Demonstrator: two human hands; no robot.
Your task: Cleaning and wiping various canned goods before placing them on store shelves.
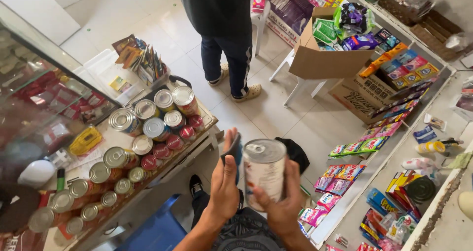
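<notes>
Small shop with tiled floor and stocked shelves; a surface (197, 133) at left carries many tins. Right hand (281, 201) has fingers wrapped around an upright tin can (263, 174). Left hand (224, 179) presses a dark cloth (235, 150) against its left side, fingers closed on it.

Right hand (281, 201) grips a pull-tab tin (264, 171); left hand (225, 182) holds what may be a cloth (235, 150), beside a can-crowded surface (209, 119).
</notes>
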